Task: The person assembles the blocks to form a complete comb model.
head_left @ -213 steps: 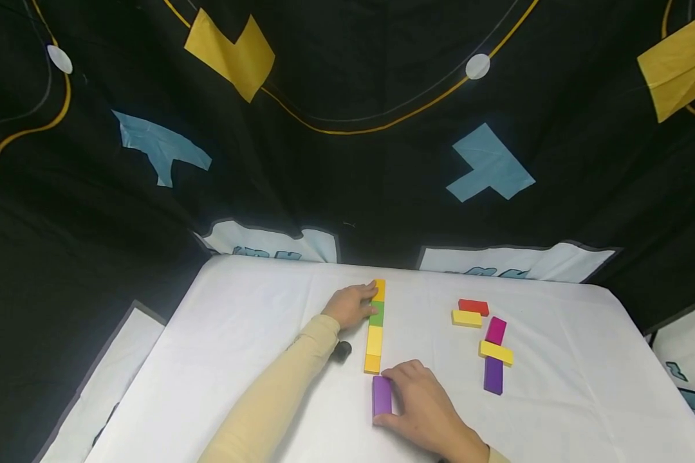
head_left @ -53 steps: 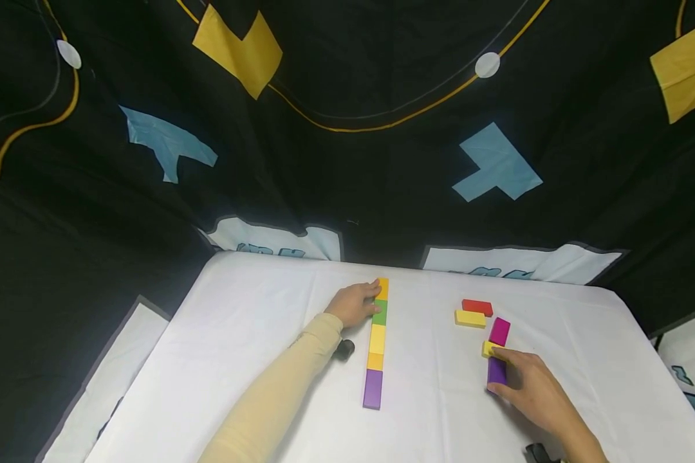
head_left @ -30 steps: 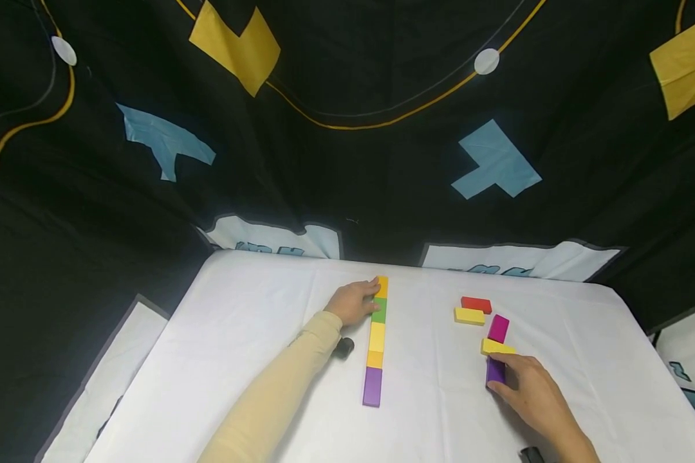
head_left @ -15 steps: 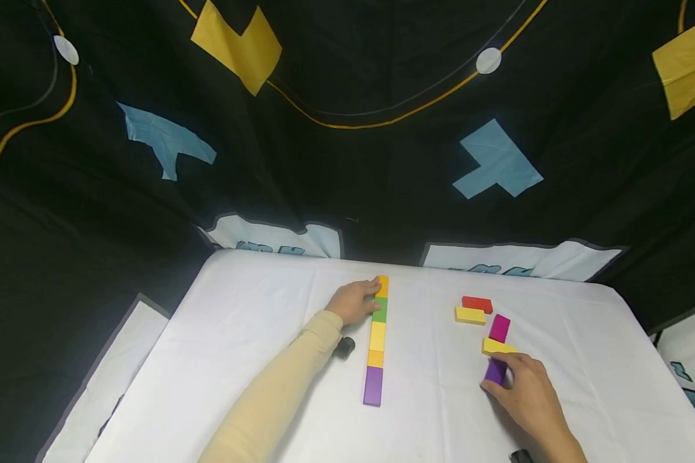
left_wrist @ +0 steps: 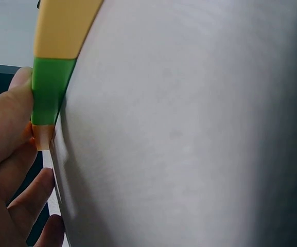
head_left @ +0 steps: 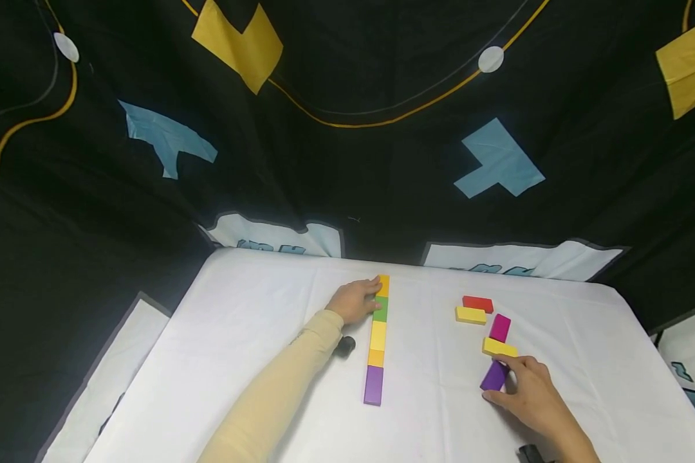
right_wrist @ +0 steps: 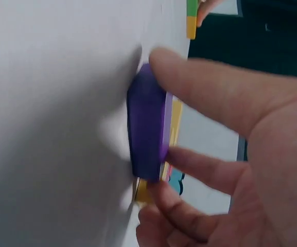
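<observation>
Down the middle of the white table runs a straight row of blocks: an orange block [head_left: 383,285] at the far end, a green block [head_left: 380,309], a yellow block [head_left: 378,335], a second orange block [head_left: 376,357] and a light purple block [head_left: 373,386] nearest me. My left hand [head_left: 353,302] touches the row's far end from the left, thumb by the green block [left_wrist: 51,90] and fingertips at the orange one [left_wrist: 44,137]. To the right, my right hand [head_left: 529,393] pinches a dark purple block [head_left: 494,375] end to end between thumb and fingers; it sits askew.
Just beyond the dark purple block lie a yellow block [head_left: 499,348] and a magenta block [head_left: 500,328]. Further back, a red block [head_left: 477,303] and another yellow block [head_left: 470,315] lie side by side. A black curtain [head_left: 347,173] hangs behind the white table [head_left: 266,276].
The right hand let go of the light purple block, now joined to the row's near end, and took the dark purple block, whose near end has since swung left. The left hand stayed.
</observation>
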Available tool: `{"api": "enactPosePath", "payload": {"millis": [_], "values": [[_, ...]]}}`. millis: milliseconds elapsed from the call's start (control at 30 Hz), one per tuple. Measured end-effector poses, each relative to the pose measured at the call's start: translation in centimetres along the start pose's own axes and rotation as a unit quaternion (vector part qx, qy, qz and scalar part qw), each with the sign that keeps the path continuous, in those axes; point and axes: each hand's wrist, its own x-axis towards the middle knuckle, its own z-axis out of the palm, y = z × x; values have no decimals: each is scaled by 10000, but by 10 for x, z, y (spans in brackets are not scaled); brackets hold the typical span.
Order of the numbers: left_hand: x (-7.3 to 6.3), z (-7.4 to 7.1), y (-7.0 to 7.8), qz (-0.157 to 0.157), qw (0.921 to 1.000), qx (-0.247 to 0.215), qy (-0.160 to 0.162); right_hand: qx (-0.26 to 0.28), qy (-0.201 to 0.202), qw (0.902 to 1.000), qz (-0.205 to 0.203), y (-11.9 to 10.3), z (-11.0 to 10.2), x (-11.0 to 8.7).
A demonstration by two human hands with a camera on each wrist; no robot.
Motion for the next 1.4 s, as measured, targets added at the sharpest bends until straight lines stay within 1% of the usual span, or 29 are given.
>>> {"api": "enactPosePath", "payload": {"millis": [167, 433, 567, 833, 1033, 1167, 1400], "values": [[0, -1, 0, 17, 10000, -21, 35, 24, -251, 9997, -8, 6, -4, 3], [0, -1, 0, 24, 10000, -38, 43, 57, -393, 9992, 9, 10, -6, 5], [0, -1, -1, 21, 10000, -83, 42, 74, -386, 9992, -66, 9, -6, 5], [1, 1, -1, 43, 9999, -102, 58, 217, -114, 9996, -111, 5, -7, 0], [0, 1, 0, 28, 9999, -100, 69, 337, 146, 9982, -475, -3, -10, -5], [-1, 1, 0, 25, 9999, -110, 39, 372, 350, 9955, -804, -9, -8, -8], [-2, -1, 1, 15, 9999, -136, 55, 444, 555, 9908, -1150, -20, -3, -11]]}}
